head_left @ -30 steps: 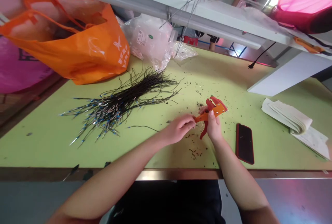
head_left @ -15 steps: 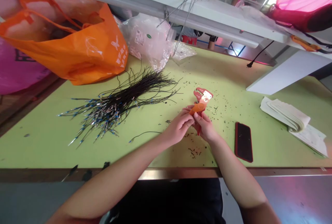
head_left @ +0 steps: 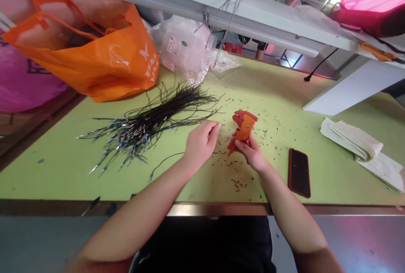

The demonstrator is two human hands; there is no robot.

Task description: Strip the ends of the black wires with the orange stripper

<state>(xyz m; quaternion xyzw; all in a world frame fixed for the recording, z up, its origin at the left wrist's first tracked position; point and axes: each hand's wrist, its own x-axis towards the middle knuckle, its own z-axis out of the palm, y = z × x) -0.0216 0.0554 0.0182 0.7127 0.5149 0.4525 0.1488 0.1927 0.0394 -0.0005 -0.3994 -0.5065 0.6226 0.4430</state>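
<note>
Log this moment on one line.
left hand: pinching black wire; right hand: gripping orange-red tool; wire bundle: on table, left; phone: on table, right

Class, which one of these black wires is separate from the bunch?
The single wire curving out from beneath the left hand; it shows alone against the tabletop, while the others lie massed together in the bunch.

Orange bag (head_left: 110,64), clear plastic bag (head_left: 190,53), red-rimmed phone (head_left: 299,173)
</note>
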